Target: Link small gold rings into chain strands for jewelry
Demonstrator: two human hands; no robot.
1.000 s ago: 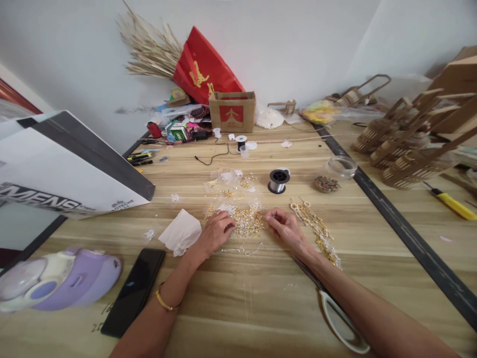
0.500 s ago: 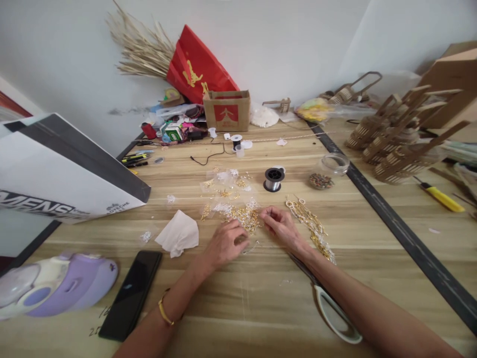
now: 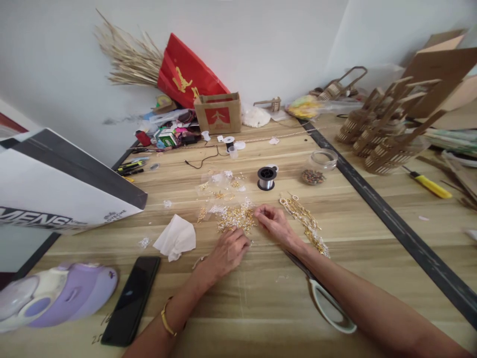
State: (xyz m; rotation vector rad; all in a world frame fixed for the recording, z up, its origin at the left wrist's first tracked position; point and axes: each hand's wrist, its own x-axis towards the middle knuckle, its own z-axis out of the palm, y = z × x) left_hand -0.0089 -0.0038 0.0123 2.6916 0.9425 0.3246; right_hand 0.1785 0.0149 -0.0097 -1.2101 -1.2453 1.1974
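Observation:
My left hand (image 3: 231, 247) rests low over the table, fingers curled together with a tiny bit of something at their tips, too small to name. A pale looped piece (image 3: 199, 261) shows beside its wrist. At the right edge of a pile of gold and silver beads (image 3: 235, 219), my right hand (image 3: 274, 222) holds thumb and forefinger pinched; what is between them, if anything, cannot be made out. Gold and silver beaded strands (image 3: 303, 216) with rings at one end lie to the right of that hand. Scissors (image 3: 333, 307) lie partly under the right forearm.
Behind the beads stands a spool of clear line (image 3: 266, 179). A jar (image 3: 323, 160) and mixed beads (image 3: 313, 176) are to its right. At left are a tissue (image 3: 175, 237), a phone (image 3: 131, 301), a purple device (image 3: 74, 288) and a large white box (image 3: 63, 191). Small woven baskets (image 3: 387, 149) stand at right.
My left hand has come down and nearer to me, its fingers closing up. A small ringed piece that lay between the hands is now mostly hidden. The whole view has shifted slightly.

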